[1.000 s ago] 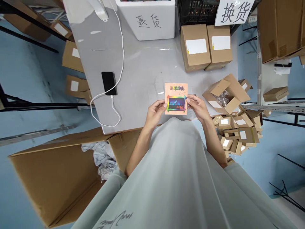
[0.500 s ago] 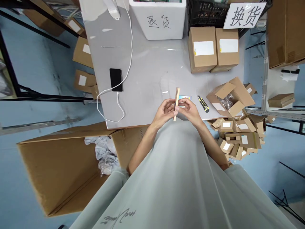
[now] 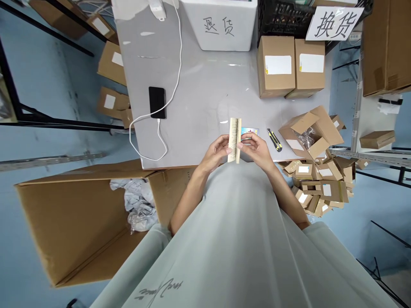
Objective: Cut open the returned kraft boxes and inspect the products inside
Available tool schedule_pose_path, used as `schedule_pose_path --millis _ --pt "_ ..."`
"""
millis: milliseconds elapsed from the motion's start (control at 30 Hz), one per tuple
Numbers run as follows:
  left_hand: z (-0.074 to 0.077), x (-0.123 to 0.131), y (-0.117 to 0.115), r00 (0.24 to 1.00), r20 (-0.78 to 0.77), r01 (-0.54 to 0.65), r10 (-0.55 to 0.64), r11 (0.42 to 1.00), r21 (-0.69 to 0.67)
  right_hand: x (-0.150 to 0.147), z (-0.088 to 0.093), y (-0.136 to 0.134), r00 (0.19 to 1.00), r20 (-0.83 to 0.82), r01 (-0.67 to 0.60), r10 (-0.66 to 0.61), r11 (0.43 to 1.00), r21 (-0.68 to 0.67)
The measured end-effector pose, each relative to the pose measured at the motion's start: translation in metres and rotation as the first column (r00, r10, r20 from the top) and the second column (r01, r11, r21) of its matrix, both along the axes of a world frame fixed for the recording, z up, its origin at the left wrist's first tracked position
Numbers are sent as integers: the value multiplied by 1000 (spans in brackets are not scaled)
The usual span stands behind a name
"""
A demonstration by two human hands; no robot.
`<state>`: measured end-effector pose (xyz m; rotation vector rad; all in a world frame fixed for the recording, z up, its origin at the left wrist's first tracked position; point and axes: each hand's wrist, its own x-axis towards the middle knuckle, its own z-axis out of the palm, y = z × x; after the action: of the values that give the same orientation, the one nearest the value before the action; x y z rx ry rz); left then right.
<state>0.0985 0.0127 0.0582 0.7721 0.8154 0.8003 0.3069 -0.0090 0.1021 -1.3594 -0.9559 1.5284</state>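
Grey-topped table (image 3: 199, 94) takes up most of the fwd view, everything below sits on it unless noted
Big open cardboard box (image 3: 80, 226) below table's front L edge, crumpled grey plastic wrap (image 3: 141, 205) inside
Heap of opened small cartons (image 3: 321, 184) past table's front R corner, some w/ white labels
White bin (image 3: 221, 42) at far side, handwritten 退货 on its face; black mesh crate (image 3: 282, 21) just R of it, w/ 换货 sign (image 3: 335, 23) on front
2 closed cartons (image 3: 276, 85) side by side in front of crate, white label on each
Open carton (image 3: 326, 122) nr front R corner, flaps up, clear plastic (image 3: 306, 137) in it
L hand (image 3: 215, 150) part-closed, fingers behind + thumb in front, gripping booklet's L leaf
R hand (image 3: 257, 149) same, fingers curled, pinching the R half
Booklet (image 3: 232, 139) upright btwn hands at table's front edge, opened a bit, printed text on L page
Black phone (image 3: 156, 98) to the L, white cable (image 3: 180, 51) across it
Yellow/black box cutter (image 3: 274, 140) btwn R hand & open carton
Colourful flat item (image 3: 250, 130) partly hidden behind R hand, can't ID
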Motion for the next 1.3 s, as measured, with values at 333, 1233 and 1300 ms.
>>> schedule_pose_path --millis 333,1233,1300 --pt "11 -6 -1 984 90 -137 153 978 -157 18 20 1 997 -65 -50 52 998 29" --pt "15 -8 -7 988 113 -93 109 986 -139 12 27 5 991 -76 -106 111 992 65" --pt "16 -7 -7 986 112 -105 121 985 -135 14 27 4 991 -89 -99 104 993 61"
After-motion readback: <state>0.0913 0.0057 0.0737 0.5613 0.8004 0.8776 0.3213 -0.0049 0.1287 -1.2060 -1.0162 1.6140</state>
